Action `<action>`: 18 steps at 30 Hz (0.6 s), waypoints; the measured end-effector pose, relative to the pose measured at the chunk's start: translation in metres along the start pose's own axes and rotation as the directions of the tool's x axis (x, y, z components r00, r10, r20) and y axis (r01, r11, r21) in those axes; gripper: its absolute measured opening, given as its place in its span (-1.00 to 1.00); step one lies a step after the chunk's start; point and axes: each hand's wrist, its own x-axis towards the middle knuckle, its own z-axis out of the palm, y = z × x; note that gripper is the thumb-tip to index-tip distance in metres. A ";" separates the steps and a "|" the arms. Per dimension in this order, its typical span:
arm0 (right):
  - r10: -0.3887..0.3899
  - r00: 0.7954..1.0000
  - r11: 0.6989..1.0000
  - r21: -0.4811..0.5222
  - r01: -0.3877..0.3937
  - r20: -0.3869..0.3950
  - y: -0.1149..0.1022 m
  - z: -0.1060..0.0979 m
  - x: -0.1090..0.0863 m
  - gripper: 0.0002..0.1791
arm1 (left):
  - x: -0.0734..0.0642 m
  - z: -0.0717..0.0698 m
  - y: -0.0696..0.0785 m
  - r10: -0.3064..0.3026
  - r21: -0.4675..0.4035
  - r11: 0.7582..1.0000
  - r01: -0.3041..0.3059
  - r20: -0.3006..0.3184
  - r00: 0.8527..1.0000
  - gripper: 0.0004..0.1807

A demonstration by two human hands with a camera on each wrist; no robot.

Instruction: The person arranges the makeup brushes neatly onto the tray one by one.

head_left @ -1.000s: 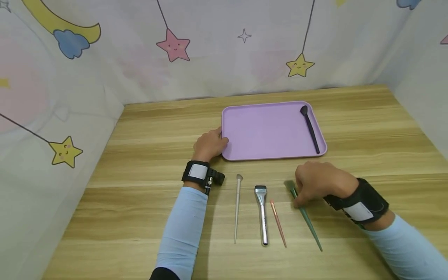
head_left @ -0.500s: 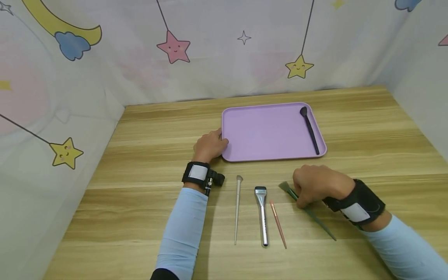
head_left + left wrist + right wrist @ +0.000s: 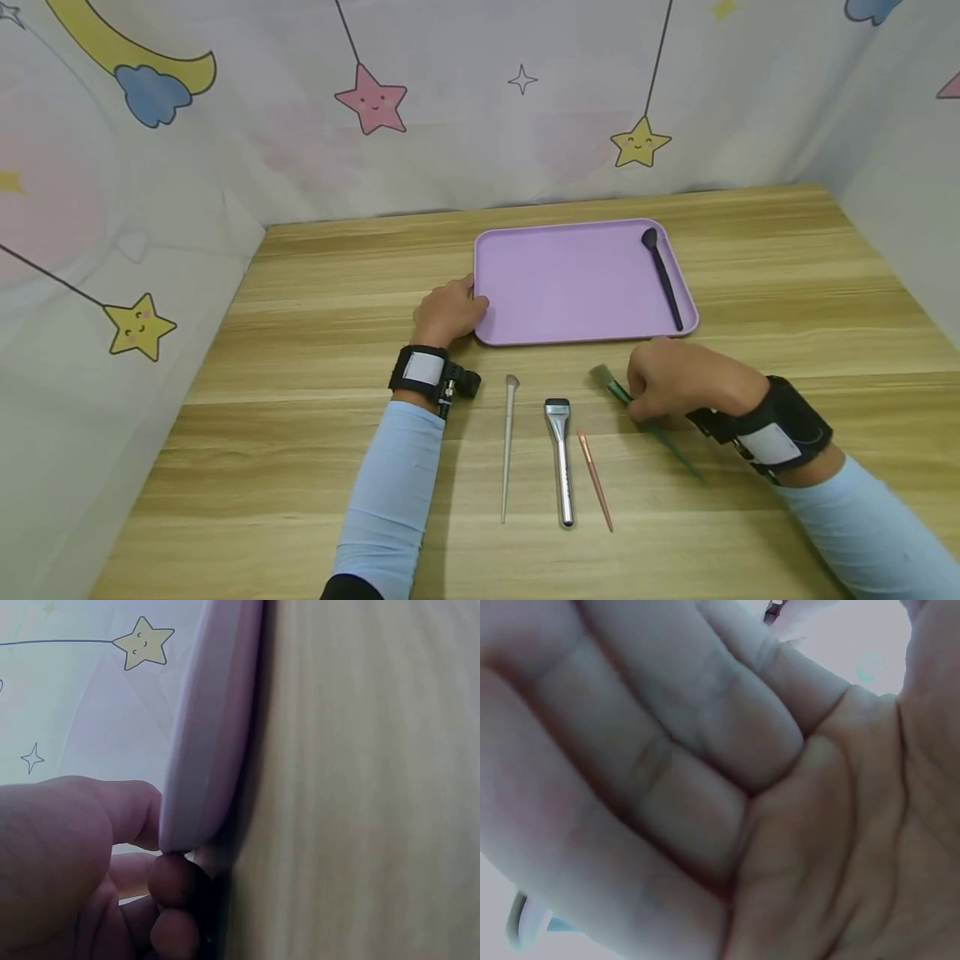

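Note:
My right hand (image 3: 690,377) pinches a green makeup brush (image 3: 613,387) around its upper handle, bristles pointing to the far left. The brush seems raised slightly off the table. Curled fingers fill the right wrist view, where the brush is hidden. At the near left corner of a purple tray (image 3: 562,283), my left hand (image 3: 448,312) grips the rim. The left wrist view has the thumb (image 3: 135,814) on one side of the tray edge and curled fingers on the other. A black makeup brush (image 3: 663,279) lies along the tray's right side.
On the wooden table (image 3: 315,467), a pale slim makeup brush (image 3: 508,450), a silver flat makeup brush (image 3: 562,462) and a small pink makeup brush (image 3: 595,479) lie in a row before the tray. A printed curtain (image 3: 465,167) stands behind the table.
My right hand has taken the green brush, which has turned and moved slightly up and left toward the tray, its handle end swinging right. The left hand and tray have stayed put.

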 end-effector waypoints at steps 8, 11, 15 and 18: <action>-0.017 0.995 0.999 0.029 0.020 -0.097 0.002 -0.005 0.001 -0.87 | 0.000 0.000 0.000 0.002 0.002 1.000 -0.002 -0.002 1.000 -0.31; -0.039 0.988 0.999 0.014 0.042 -0.147 0.004 -0.006 0.001 -0.88 | -0.001 -0.001 0.001 -0.003 0.004 1.000 0.003 -0.001 1.000 -0.31; -0.032 0.983 0.999 0.008 0.034 -0.181 0.005 -0.007 0.002 -0.91 | -0.001 0.000 0.001 -0.009 0.001 1.000 0.009 0.002 1.000 -0.32; -0.027 0.976 1.000 0.008 0.030 -0.216 0.006 -0.009 0.003 -0.93 | -0.001 0.000 0.001 -0.008 -0.001 1.000 0.008 -0.001 1.000 -0.32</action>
